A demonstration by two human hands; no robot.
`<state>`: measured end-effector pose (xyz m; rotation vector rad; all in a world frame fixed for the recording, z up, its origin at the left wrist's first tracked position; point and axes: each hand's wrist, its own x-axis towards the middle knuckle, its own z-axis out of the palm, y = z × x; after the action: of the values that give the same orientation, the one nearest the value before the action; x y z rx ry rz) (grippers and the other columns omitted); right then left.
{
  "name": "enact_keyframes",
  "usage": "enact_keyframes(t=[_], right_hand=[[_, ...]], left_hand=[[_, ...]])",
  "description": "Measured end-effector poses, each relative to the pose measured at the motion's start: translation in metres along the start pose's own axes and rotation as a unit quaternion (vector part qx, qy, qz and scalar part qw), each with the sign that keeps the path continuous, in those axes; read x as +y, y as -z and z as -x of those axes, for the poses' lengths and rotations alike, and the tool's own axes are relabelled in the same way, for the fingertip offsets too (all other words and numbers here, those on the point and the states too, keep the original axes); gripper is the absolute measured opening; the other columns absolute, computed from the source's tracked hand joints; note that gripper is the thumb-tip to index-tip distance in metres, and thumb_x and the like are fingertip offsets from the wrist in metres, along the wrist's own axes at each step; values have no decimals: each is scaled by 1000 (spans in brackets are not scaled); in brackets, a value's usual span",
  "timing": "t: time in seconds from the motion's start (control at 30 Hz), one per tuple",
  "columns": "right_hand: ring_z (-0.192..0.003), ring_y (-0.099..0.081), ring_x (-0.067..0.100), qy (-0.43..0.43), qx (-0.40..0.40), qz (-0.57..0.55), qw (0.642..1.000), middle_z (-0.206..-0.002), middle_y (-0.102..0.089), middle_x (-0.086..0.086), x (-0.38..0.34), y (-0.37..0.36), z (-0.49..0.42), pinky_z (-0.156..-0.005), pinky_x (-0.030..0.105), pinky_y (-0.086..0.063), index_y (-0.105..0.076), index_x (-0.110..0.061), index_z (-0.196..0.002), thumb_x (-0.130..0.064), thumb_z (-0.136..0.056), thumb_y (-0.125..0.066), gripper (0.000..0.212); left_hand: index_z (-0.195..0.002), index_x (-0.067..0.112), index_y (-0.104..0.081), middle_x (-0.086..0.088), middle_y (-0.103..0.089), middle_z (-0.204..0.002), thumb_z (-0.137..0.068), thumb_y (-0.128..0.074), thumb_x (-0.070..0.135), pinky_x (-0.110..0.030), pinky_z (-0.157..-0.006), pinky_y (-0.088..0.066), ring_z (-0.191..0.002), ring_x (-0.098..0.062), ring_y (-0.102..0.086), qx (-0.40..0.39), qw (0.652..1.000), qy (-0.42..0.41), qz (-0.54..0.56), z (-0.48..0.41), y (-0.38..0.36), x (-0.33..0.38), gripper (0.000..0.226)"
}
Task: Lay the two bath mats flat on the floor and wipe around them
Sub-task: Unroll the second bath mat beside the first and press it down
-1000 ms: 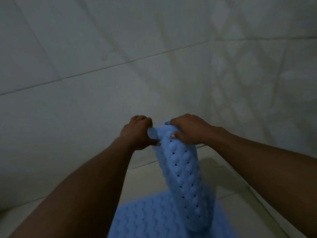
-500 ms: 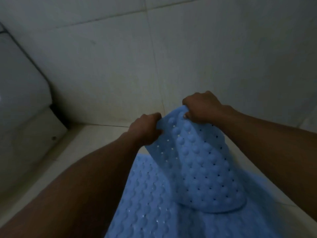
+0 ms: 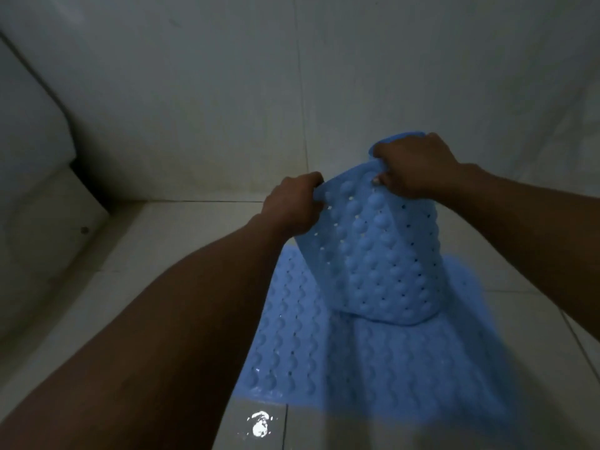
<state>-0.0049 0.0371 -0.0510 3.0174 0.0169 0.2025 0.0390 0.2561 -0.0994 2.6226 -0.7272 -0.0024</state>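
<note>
Above floor mat (image 3: 357, 368), hands grip raised mat (image 3: 383, 254).

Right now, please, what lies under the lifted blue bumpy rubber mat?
A second blue bumpy rubber mat lies flat on the tiled floor; the lifted mat hides its far part.

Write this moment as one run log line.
left hand: grips raised mat | right hand: grips raised mat | second mat: flat on floor

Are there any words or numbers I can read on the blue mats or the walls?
None can be read: no words, numbers or signs show on the lifted mat, the flat mat, the wall or the floor. The white patch on the floor is a shiny reflection, not writing.
</note>
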Motion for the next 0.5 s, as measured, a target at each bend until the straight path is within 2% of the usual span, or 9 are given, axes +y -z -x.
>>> enact_keyframes(t=[0.17, 0.33, 0.5], right_hand=[[-122, -56, 35, -79, -45, -5, 996, -132, -62, 12, -16, 13, 57, -95, 44, -43, -51, -20, -137, -48, -96, -57, 50], [-104, -58, 40, -125, -9, -8, 992, -109, -64, 19, -29, 14, 118, -73, 41, -38, -52, -9, -118, -43, -97, -56, 40], [-94, -62, 38, -181, -30, -43, 982, -103, -65, 20, -44, 29, 158, -69, 39, -43, -56, -7, -112, -35, -97, -58, 32]], left_hand=[[-113, 22, -63, -10, -68, -111, -91, -63, 23, -36, -76, -45, -102, -34, -63, -31, 999, -40, 15, 25, 6, 6, 22], [-111, 20, -61, -11, -69, -105, -93, -57, 22, -38, -72, -49, -96, -34, -64, -11, 995, -85, 56, 60, -12, 20, 19], [-109, 19, -62, -14, -67, -108, -92, -58, 20, -35, -71, -41, -101, -38, -63, -15, 992, -116, 53, 87, -8, 29, 17]])
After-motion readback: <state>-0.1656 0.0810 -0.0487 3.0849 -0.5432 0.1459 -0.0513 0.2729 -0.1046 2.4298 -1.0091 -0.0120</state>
